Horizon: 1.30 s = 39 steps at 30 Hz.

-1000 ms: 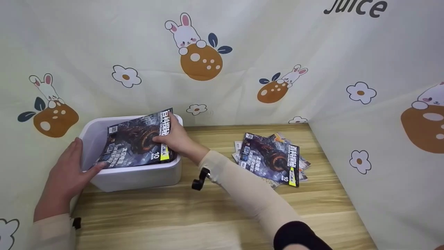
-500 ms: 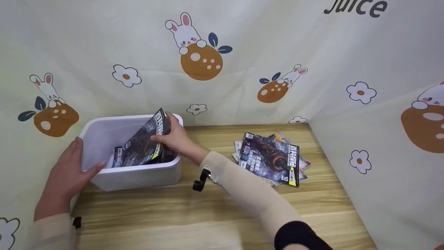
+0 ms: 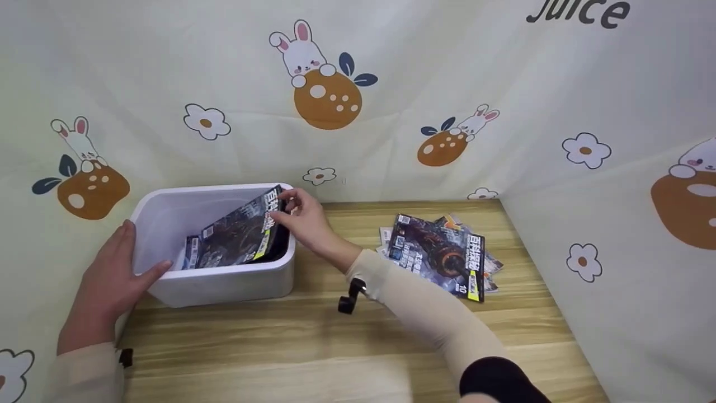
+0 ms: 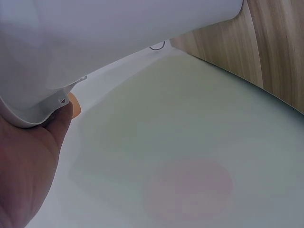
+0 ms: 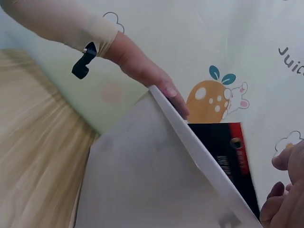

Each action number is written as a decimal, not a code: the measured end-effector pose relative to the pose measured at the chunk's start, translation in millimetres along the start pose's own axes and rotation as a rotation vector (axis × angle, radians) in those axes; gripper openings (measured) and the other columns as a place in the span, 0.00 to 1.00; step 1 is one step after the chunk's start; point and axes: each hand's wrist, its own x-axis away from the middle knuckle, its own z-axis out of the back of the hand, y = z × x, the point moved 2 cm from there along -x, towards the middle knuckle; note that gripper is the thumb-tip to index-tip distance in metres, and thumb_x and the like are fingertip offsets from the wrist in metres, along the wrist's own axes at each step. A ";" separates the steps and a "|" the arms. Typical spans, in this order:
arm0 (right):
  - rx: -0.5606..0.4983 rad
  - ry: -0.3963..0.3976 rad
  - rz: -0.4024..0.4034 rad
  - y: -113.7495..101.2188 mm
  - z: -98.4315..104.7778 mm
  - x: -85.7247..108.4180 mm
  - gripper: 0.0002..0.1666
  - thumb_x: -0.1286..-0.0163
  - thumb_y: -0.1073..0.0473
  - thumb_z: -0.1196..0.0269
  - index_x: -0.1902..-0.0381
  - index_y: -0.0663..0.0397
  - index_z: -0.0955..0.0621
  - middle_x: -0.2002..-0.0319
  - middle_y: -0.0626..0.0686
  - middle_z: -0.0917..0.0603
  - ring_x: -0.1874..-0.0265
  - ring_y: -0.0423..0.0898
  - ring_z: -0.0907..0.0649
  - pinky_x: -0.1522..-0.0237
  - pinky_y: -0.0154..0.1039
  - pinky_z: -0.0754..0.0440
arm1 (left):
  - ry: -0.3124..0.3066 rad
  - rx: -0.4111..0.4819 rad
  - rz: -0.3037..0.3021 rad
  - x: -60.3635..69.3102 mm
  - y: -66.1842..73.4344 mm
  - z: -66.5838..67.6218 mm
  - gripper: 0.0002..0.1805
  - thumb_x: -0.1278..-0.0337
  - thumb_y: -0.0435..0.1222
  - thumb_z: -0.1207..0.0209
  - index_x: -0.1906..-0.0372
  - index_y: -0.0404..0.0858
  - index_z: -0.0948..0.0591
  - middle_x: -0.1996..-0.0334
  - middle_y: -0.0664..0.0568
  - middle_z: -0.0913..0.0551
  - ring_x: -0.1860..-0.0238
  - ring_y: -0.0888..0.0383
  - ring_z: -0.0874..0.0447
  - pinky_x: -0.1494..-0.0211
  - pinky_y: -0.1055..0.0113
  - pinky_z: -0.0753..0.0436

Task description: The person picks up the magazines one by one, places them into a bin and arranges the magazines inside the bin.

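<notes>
The magazine [image 3: 238,232] leans inside the white bin [image 3: 229,291], its printed cover turned upward and its title edge raised against the bin's right end. From where I watch, the relation I judge to matter is at that raised edge: the magazine lies to the left of the right hand [image 3: 310,224] and slopes down away from its fingers, with the title edge just beside them. I read its long axis as running from low on the left up to the right, so the title end points at the right hand, clearly the nearer of the two.

The right hand's fingers are loosely bent, and in the right wrist view I see curtain [image 5: 263,142] beyond them and a gap between thumb and fingers. The thumb overlaps the cover in the head view; I cannot tell whether it touches. A dark cover [image 5: 213,142] stands inside the bin near that hand.

The left hand [image 3: 109,280] grips the bin's left front corner, thumb over the rim, fingers along the outside. A loose pile of magazines [image 3: 433,252] lies on the table [image 3: 335,347], well apart to the right.
</notes>
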 end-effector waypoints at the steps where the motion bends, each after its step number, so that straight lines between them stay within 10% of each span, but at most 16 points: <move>1: -0.002 -0.001 0.007 2.0 8.0 1.8 0.24 0.32 0.67 0.22 0.41 0.66 0.16 0.63 0.51 0.18 0.68 0.38 0.22 0.67 0.29 0.19 | -0.003 -0.001 0.003 -0.7 0.1 0.0 0.65 0.26 0.64 0.39 0.10 0.32 0.64 0.12 0.27 0.59 0.14 0.23 0.59 0.20 0.18 0.52; 17: 0.376 -0.048 -0.066 92.5 203.5 56.4 0.17 0.24 0.60 0.26 0.45 0.65 0.17 0.55 0.56 0.17 0.67 0.44 0.21 0.64 0.36 0.19 | 0.004 0.013 -0.002 -0.7 -3.1 2.0 0.65 0.26 0.64 0.38 0.09 0.35 0.64 0.11 0.29 0.61 0.13 0.23 0.60 0.21 0.17 0.53; 27: 0.689 0.036 -0.302 134.0 320.6 93.5 0.52 0.30 0.49 0.20 0.21 0.67 0.33 0.30 0.75 0.27 0.34 0.72 0.21 0.28 0.69 0.22 | 0.025 0.012 -0.013 -1.3 -7.1 0.8 0.64 0.26 0.63 0.37 0.09 0.34 0.63 0.11 0.28 0.58 0.14 0.23 0.58 0.21 0.17 0.51; 39: 0.728 0.054 -0.579 147.8 370.9 142.5 0.73 0.33 0.41 0.20 0.14 0.75 0.49 0.22 0.86 0.43 0.24 0.83 0.35 0.21 0.74 0.35 | 0.011 0.021 -0.021 -2.9 -4.3 0.4 0.65 0.27 0.63 0.36 0.09 0.34 0.63 0.11 0.28 0.58 0.14 0.22 0.57 0.23 0.15 0.49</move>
